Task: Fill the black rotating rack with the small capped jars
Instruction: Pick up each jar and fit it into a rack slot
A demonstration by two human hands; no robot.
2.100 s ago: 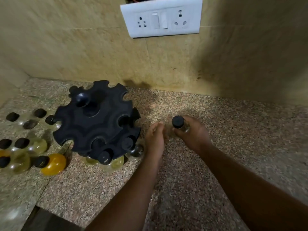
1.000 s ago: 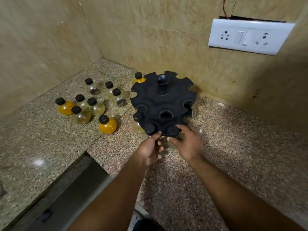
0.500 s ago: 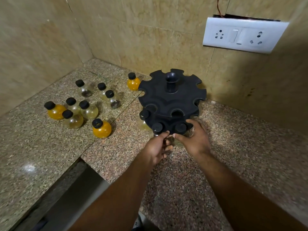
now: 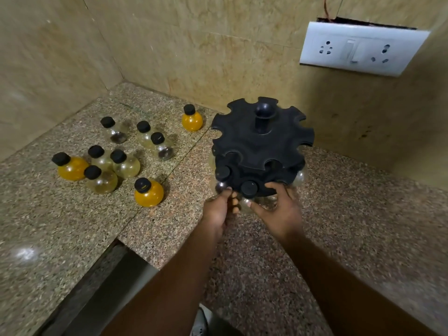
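Note:
The black rotating rack (image 4: 261, 144) stands on the granite counter near the back wall, its upper tier showing bare notches. On the lower tier's near edge I see two black caps in notches, one at the left (image 4: 223, 172) and one belonging to a clear jar (image 4: 249, 190) in front. My left hand (image 4: 218, 210) and my right hand (image 4: 281, 210) close around that clear jar's round body from either side, under the rack's rim. Several loose jars lie to the left, among them an orange jar (image 4: 148, 195).
More orange jars (image 4: 192, 120) (image 4: 72, 167) and clear jars (image 4: 126, 164) stand in a cluster on the left slab. A seam and a dark gap (image 4: 114, 260) cut into the counter's near edge. A white socket plate (image 4: 361, 48) hangs on the wall.
My right hand carried the clear jar from the counter right of the rack to the rack's near edge. Both hands have stayed there for the last second, shifting slightly left.

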